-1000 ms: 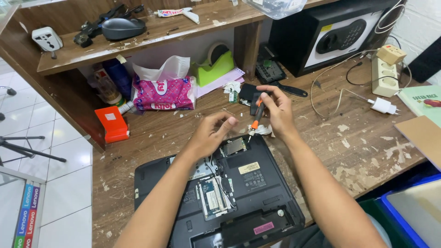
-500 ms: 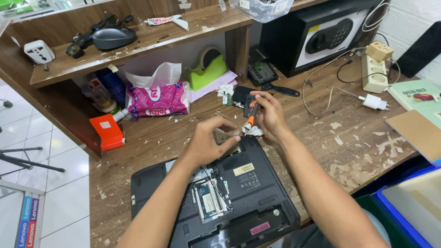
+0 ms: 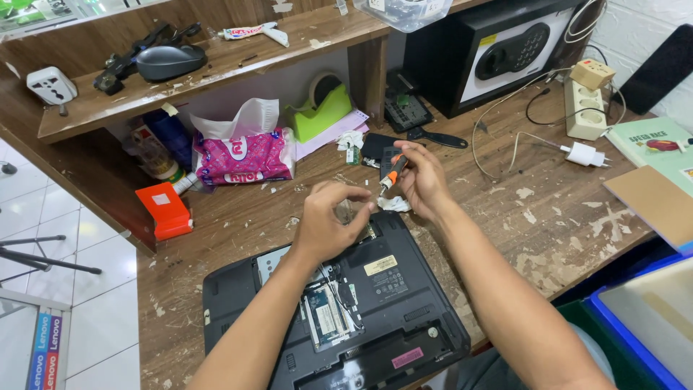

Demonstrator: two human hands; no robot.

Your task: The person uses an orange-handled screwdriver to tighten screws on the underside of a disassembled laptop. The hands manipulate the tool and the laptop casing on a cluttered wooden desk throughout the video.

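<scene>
The open laptop [image 3: 339, 318] lies bottom-up on the bench [image 3: 548, 231] just below my hands. My left hand [image 3: 326, 222] hovers over its far edge, fingers curled in and pinched together — whether they grip anything I cannot tell. Just right of it, my right hand [image 3: 421, 179] is closed around an orange-handled screwdriver [image 3: 392, 172], tip pointing down toward the laptop's corner. A crumpled white scrap [image 3: 394, 204] sits under that hand. Farther left — a pink tissue pack [image 3: 244, 157].

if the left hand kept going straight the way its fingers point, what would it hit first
Probably the orange-handled screwdriver held in the right hand; the left hand points up and right toward it across a small gap. Depth is uncertain, so it could pass beneath.
</scene>
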